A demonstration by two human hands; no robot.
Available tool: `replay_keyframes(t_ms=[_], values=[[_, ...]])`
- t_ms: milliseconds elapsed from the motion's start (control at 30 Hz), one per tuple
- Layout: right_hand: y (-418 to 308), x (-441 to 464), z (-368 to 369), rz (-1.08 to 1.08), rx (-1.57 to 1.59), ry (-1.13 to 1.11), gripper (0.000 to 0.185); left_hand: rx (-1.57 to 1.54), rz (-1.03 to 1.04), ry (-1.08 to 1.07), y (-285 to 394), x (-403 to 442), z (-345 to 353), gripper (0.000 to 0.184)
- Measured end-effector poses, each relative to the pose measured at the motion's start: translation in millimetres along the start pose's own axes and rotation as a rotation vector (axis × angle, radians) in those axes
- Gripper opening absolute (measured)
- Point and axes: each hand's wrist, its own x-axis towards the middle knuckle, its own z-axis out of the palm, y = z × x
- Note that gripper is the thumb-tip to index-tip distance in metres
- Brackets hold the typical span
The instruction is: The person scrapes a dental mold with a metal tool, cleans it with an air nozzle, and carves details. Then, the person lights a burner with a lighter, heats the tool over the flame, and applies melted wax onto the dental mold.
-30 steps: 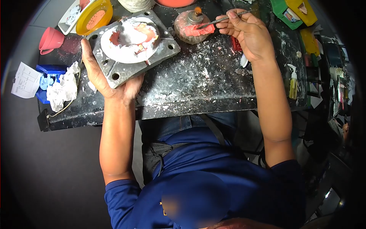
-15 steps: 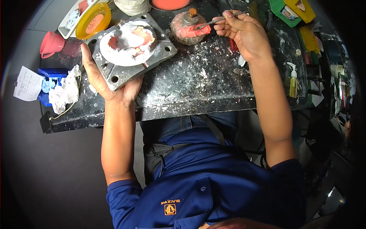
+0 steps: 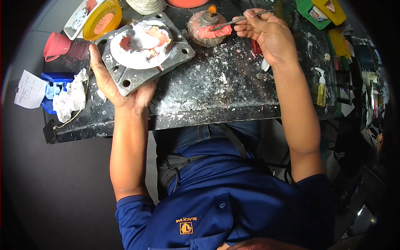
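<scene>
My left hand grips a square grey metal dental flask from below, thumb along its left edge. White plaster fills the flask's round middle, with pink wax around a hollow in it. In my right hand, a thin dark wax spatula is pinched between thumb and fingers. Its tip touches a slab of pink wax that lies against the body of a glass spirit lamp. A small orange flame burns at the wick, just above the tool's tip.
A yellow bowl, a pink cup and crumpled white paper are on the left. A pump bottle stands at the right, below green and yellow bins. White and pink scraps litter the black table.
The flame looks taller and brighter. The spatula tip has shifted slightly left over the pink wax. Both hands stay almost in place, the left still holding the flask.
</scene>
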Motion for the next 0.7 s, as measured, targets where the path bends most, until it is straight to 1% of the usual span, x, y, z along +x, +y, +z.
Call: replay_keyframes(t_ms=[200,333,400,433,500,600,667,700], values=[[3.3,0.6,-1.6,0.004,0.056,-0.017,0.021,0.004,0.006,-0.025,-0.4,2.4,-3.4,0.081],[4.9,1.4,2.4,-0.001,0.022,0.033,0.021,-0.022,-0.011,-0.011,0.3,1.8,-2.6,0.08],[5.8,3.3,2.2,0.005,0.102,-0.019,0.02,-0.019,-0.011,-0.012,0.7,1.0,-2.4,0.079],[3.8,0.8,4.3,0.02,0.13,0.014,0.019,0.002,-0.016,-0.031,1.2,-0.3,-2.3,0.08],[4.5,3.0,3.5,-0.018,0.113,-0.007,0.018,0.025,-0.023,-0.054,2.0,-0.3,-4.1,0.08],[5.3,4.1,4.3,-0.065,0.106,-0.034,0.017,-0.005,-0.015,-0.01,1.9,2.8,-4.2,0.075],[5.5,3.8,7.0,-0.076,0.115,-0.035,0.017,-0.009,-0.017,-0.003,1.5,1.3,-2.0,0.076],[5.5,3.7,12.2,-0.056,0.18,0.004,0.015,-0.012,-0.019,0.003,1.1,0.7,-0.8,0.076]])
